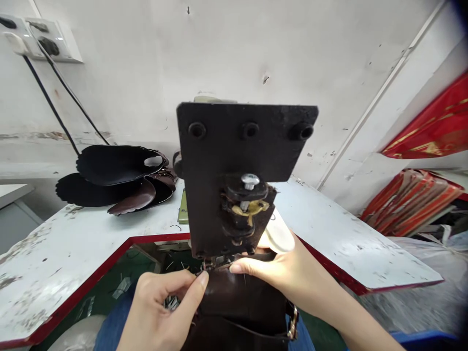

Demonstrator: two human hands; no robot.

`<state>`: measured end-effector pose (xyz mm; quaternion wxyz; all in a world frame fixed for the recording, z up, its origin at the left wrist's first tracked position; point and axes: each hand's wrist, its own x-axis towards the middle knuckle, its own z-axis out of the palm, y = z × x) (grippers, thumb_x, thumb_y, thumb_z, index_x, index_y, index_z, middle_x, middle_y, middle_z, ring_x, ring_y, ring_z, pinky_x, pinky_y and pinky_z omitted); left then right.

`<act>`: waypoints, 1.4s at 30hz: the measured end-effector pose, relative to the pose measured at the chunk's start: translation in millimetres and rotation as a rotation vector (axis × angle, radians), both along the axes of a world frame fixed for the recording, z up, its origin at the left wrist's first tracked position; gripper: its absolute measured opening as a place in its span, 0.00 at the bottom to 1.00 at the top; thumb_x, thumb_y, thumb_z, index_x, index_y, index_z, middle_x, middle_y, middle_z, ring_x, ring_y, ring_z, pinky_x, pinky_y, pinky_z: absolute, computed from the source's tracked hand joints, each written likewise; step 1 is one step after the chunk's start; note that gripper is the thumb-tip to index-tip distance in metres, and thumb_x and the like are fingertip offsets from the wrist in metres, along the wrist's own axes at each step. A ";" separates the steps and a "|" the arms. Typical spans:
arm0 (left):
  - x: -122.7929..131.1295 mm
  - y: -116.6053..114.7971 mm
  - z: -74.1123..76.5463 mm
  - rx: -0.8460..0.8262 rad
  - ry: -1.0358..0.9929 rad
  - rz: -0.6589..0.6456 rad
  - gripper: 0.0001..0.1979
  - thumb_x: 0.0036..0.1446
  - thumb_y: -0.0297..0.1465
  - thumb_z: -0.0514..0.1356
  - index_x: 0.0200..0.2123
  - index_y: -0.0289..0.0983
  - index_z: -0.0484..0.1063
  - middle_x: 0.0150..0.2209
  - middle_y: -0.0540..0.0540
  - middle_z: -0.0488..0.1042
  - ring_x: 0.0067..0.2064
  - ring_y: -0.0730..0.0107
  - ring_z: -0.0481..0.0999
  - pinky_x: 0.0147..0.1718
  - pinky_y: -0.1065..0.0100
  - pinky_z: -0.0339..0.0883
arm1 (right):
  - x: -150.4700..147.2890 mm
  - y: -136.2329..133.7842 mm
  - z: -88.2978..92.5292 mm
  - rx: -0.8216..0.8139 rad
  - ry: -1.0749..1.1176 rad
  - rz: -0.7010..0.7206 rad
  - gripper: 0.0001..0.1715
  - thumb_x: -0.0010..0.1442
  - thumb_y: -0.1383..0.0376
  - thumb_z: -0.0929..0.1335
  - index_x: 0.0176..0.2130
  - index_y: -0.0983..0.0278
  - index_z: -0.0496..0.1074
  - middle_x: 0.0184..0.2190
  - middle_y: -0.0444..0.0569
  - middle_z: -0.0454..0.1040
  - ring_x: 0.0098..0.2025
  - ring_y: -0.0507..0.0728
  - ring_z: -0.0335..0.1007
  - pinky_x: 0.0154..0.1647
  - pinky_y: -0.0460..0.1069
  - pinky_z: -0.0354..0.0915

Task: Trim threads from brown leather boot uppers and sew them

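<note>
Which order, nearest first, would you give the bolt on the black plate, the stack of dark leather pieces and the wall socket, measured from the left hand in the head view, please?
From the left hand:
1. Bolt: up and to the right, on the black plate just above the hands.
2. Stack of dark leather pieces: back left on the table.
3. Wall socket: farthest, top left on the wall.

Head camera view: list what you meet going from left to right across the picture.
Wall sockets → stack of dark leather pieces → left hand → black machine head → right hand → red folded sheets.
</note>
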<state>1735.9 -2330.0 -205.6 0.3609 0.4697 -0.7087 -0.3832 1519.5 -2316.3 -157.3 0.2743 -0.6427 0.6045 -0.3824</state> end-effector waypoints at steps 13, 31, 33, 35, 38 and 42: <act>13.4 -26.1 12.2 -0.057 -0.095 -0.159 0.14 0.54 0.46 0.65 0.32 0.43 0.85 0.28 0.48 0.79 0.32 0.62 0.77 0.29 0.72 0.70 | 18.7 -2.0 0.3 0.139 -0.198 0.130 0.04 0.56 0.59 0.76 0.34 0.54 0.81 0.37 0.38 0.81 0.42 0.55 0.76 0.42 0.45 0.70; 29.9 -10.5 -4.4 0.042 -0.011 0.097 0.15 0.52 0.48 0.65 0.29 0.44 0.85 0.30 0.47 0.81 0.33 0.59 0.78 0.33 0.67 0.72 | -5.8 5.2 -5.0 0.152 0.090 0.005 0.22 0.54 0.55 0.74 0.22 0.62 0.62 0.24 0.41 0.63 0.29 0.53 0.61 0.30 0.47 0.60; 24.5 -7.1 -2.2 0.066 -0.077 0.130 0.16 0.50 0.51 0.66 0.30 0.46 0.85 0.31 0.47 0.81 0.35 0.58 0.77 0.38 0.66 0.71 | -10.5 6.8 -4.8 0.170 0.104 0.007 0.25 0.54 0.55 0.73 0.21 0.61 0.58 0.22 0.40 0.57 0.27 0.52 0.57 0.27 0.46 0.58; 17.8 -3.9 0.8 0.096 -0.080 0.144 0.17 0.50 0.53 0.65 0.29 0.48 0.85 0.31 0.48 0.81 0.38 0.57 0.77 0.40 0.66 0.71 | -14.0 7.9 -4.3 0.171 0.112 0.003 0.25 0.56 0.56 0.72 0.21 0.61 0.55 0.22 0.41 0.56 0.28 0.52 0.56 0.26 0.46 0.57; 12.8 -1.7 4.4 0.099 -0.017 0.149 0.18 0.50 0.52 0.64 0.28 0.46 0.85 0.28 0.49 0.80 0.36 0.58 0.77 0.33 0.69 0.70 | -14.2 7.7 -3.9 0.162 0.138 -0.026 0.26 0.57 0.56 0.71 0.21 0.61 0.54 0.23 0.42 0.57 0.28 0.52 0.55 0.26 0.46 0.56; 22.0 -4.4 4.2 0.076 0.028 0.143 0.18 0.51 0.49 0.65 0.22 0.42 0.81 0.23 0.49 0.76 0.29 0.62 0.75 0.27 0.70 0.70 | -4.6 5.9 -7.2 0.163 0.088 -0.042 0.25 0.55 0.54 0.73 0.22 0.62 0.57 0.23 0.42 0.58 0.29 0.53 0.57 0.28 0.46 0.58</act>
